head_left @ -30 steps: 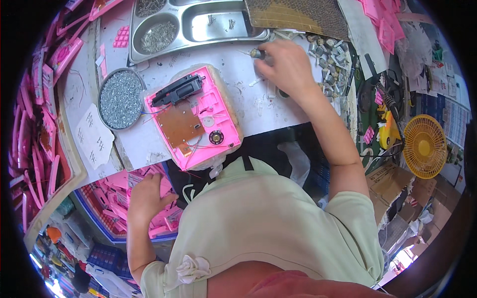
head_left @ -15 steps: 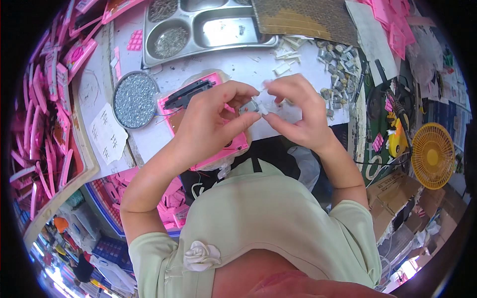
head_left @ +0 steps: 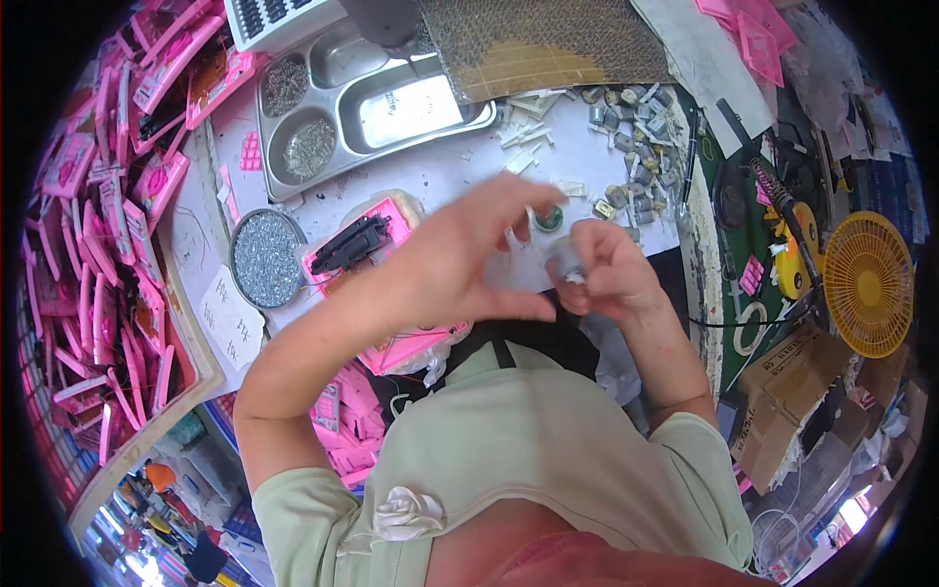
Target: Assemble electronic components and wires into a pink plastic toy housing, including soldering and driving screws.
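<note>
Raised above the white surface [head_left: 440, 176], both hands meet over a small grey part [head_left: 565, 262]: right hand [head_left: 599, 274] pinched on it, left hand [head_left: 460, 269] spread open alongside, apparently feeding something thin. Best kept steady and close over the pink casing [head_left: 377, 245], clear of the screw dish [head_left: 266, 258].

A small grey metal part [head_left: 565, 264] is sitting pinched in the fingers of the right hand [head_left: 602, 269], raised above the white tabletop and just right of the pink plastic housing [head_left: 377, 249]; its exact shape is too blurred to tell. The left hand [head_left: 460, 269] is spreading open right beside it, fingertips nearly meeting it. The pink housing is lying flat, open side up, showing a black bar across its upper end and a brownish board inside, half hidden under the left hand
</note>
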A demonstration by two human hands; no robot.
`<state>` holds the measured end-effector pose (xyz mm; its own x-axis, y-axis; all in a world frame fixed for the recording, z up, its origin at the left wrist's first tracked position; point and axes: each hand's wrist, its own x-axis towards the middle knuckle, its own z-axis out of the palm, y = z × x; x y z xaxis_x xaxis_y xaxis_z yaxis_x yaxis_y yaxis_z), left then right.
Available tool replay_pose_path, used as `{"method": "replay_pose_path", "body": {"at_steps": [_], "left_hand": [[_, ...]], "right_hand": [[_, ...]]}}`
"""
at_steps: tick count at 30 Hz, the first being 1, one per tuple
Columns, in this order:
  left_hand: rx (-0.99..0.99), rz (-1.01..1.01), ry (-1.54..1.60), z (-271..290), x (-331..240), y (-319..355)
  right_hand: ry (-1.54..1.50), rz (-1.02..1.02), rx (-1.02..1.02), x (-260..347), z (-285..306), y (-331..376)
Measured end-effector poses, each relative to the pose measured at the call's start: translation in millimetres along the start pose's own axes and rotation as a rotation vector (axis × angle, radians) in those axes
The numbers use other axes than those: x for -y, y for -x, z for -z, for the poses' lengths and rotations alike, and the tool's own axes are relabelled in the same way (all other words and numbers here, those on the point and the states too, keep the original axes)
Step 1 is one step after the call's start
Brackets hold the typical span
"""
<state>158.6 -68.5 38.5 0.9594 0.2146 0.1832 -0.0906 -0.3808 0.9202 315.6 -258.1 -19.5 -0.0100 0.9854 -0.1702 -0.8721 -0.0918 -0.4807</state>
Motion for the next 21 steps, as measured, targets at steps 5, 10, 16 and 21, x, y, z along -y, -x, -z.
{"method": "replay_pose_path", "body": {"at_steps": [5,10,16,21], "left_hand": [[-0.163,0.233,-0.554,32.7,61.7,-51.2],[-0.239,0.097,-0.763,30.5,86.3,-81.3],[-0.179,0.078,-0.827,34.2,98.6,-88.0],[-0.1,-0.028,-0.957,35.4,96.5,-94.8]], "right_hand": [[-0.016,0.153,-0.056,8.9,9.2,9.1],[0.033,0.161,-0.111,10.2,17.7,15.6],[0.19,0.18,-0.149,20.9,22.0,19.9],[0.298,0.191,-0.184,34.0,18.7,28.6]]}}
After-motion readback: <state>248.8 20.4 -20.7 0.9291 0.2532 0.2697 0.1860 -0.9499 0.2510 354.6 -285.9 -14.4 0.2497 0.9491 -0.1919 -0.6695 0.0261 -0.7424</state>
